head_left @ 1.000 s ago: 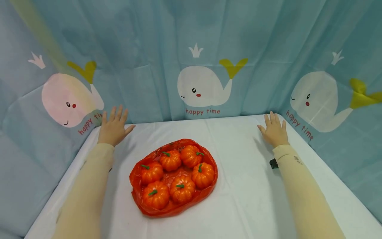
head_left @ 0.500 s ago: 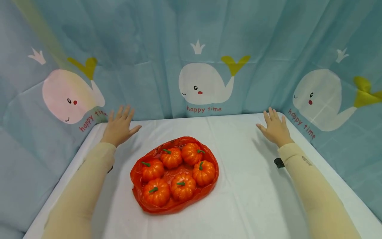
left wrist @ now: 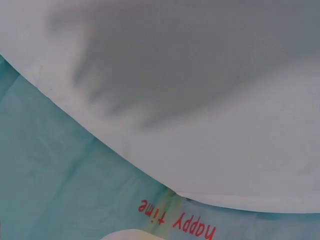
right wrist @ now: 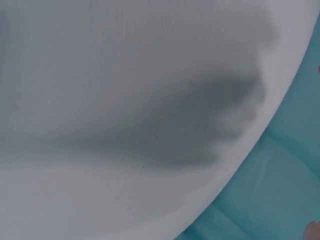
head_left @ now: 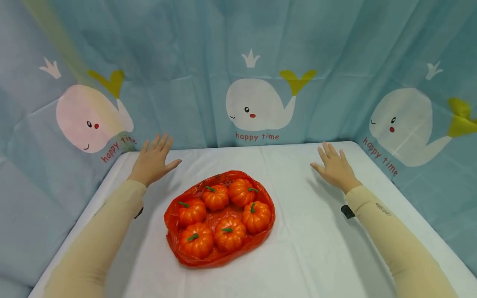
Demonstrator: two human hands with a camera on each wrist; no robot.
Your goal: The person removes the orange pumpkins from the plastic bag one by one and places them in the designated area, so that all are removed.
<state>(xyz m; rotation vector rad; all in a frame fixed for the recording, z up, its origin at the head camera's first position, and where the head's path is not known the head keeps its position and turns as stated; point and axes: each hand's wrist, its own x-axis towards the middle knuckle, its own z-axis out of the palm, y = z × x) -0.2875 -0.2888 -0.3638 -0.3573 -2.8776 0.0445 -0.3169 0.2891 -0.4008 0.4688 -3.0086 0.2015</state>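
1. The left hand (head_left: pixel 152 163) is hovering above the far left part of the white-covered desk (head_left: pixel 305 256), its back facing the head camera, its fingers stretching out straight and its thumb pointing off to the right
2. The right hand (head_left: pixel 334 167) is hovering above the far right part of the desk, its fingers also extending straight and its thumb pointing off to the left
3. A crinkled red bag (head_left: pixel 208 263) is lying on the desk between the two forearms, closer to the person than the hands are and nearer the left hand, its mouth facing upward and its rim standing up like a low wall
4. Six orange pumpkins (head_left: pixel 230 235) with green stems are sitting inside the bag in a loose ring: two are resting at the back, one at the left, one at the right and two at the front, with red lining showing in the middle
5. Cream sleeves (head_left: pixel 89 236) are covering both forearms, and a small black object (head_left: pixel 348 212) is showing beneath the right one
6. A blue curtain (head_left: pixel 179 41) is hanging around the desk, displaying white whales (head_left: pixel 257 105) and the red words "happy time"
7. In the wrist views, blurred shadows (left wrist: pixel 165 55) with finger shapes are falling on the white cover
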